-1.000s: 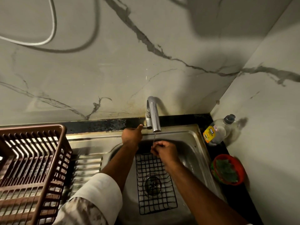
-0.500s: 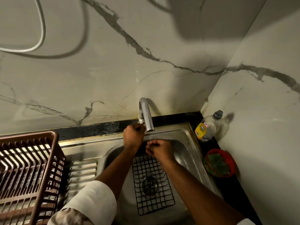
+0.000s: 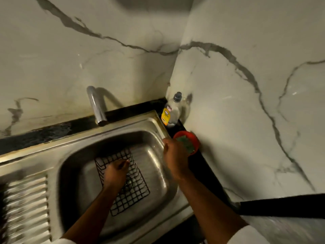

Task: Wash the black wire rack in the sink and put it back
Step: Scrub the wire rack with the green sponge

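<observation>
The sink [image 3: 154, 120] held the rack [image 3: 133, 187], which lay flat on the basin floor over the drain, where tap water could reach it. The left hand [image 3: 115, 174] rested on the rack's upper left part, fingers bent onto the wires, apparently to steady it; a firm grip could not be confirmed through the blur. The tap [image 3: 97, 106] showed no visible stream. The right hand [image 3: 174, 155] reached over the rim to the red bowl [image 3: 195, 141], probably for the green scrubber [image 3: 186, 143]; its closure could not be told.

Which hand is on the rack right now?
The left hand, resting on the black wire rack in the sink. The right hand is over at the red bowl.
</observation>
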`<action>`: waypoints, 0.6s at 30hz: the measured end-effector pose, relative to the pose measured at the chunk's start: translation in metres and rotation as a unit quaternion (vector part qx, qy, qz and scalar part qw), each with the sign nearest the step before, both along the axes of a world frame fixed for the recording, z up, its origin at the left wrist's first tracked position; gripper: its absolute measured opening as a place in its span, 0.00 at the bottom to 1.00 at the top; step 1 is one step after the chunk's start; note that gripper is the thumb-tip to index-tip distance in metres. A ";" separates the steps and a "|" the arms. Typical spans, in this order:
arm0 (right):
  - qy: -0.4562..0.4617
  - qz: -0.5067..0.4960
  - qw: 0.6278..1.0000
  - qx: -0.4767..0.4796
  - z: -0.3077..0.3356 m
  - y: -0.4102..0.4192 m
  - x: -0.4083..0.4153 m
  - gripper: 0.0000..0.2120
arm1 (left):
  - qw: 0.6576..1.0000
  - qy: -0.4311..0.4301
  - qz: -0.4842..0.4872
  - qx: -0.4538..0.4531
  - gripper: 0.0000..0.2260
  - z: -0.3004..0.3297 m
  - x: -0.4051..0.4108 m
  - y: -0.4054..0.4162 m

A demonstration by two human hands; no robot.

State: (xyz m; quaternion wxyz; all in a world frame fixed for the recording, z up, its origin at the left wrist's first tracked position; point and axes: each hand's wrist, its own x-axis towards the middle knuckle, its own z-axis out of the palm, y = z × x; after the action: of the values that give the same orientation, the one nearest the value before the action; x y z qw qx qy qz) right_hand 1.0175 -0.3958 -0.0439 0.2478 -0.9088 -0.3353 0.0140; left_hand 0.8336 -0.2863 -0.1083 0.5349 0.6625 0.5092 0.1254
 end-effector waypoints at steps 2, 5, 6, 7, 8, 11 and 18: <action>-0.024 -0.047 0.999 -0.001 0.011 -0.020 0.029 0.09 | 1.000 -0.011 -0.019 -0.005 0.08 0.002 0.013 -0.009; 0.030 -0.042 0.992 -0.115 0.017 -0.030 0.055 0.12 | 0.998 -0.020 -0.054 -0.017 0.08 0.006 0.038 -0.018; 0.045 -0.033 0.989 -0.139 0.016 -0.030 0.059 0.14 | 0.997 -0.018 -0.067 -0.021 0.08 0.007 0.046 -0.021; 0.052 -0.021 0.987 -0.149 0.016 -0.030 0.061 0.15 | 0.996 -0.018 -0.078 -0.022 0.07 0.007 0.054 -0.024; 0.057 -0.009 0.986 -0.159 0.017 -0.028 0.064 0.15 | 0.996 -0.018 -0.087 -0.020 0.05 0.007 0.061 -0.027; 0.066 0.018 0.976 -0.206 0.018 -0.020 0.073 0.18 | 0.995 -0.012 -0.098 -0.025 0.07 0.008 0.072 -0.036; 0.097 0.031 0.967 -0.235 0.011 -0.014 0.086 0.22 | 0.994 -0.003 -0.095 -0.048 0.08 0.006 0.065 -0.039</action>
State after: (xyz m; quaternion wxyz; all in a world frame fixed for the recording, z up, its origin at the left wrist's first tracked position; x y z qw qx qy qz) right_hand 1.1036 -0.4100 -0.0332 0.0584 -0.9251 -0.3249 0.1875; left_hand 0.8986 -0.3255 -0.1026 0.5770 0.6813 0.4475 0.0511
